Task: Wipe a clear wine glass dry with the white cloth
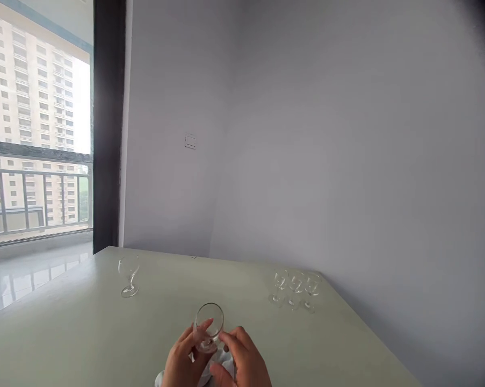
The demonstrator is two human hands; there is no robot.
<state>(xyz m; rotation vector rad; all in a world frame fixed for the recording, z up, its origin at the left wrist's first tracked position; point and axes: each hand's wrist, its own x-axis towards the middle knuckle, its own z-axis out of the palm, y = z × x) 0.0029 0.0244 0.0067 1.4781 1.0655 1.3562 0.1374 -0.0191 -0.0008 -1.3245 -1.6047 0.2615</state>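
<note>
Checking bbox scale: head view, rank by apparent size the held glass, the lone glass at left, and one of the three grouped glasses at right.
1. Held glass, nearest the camera, so unsure.
2. Lone glass.
3. Grouped glasses, farther off; the three look alike.

No legible text, seemingly.

White cloth under the hands, mostly hidden, edge-cropped.
</note>
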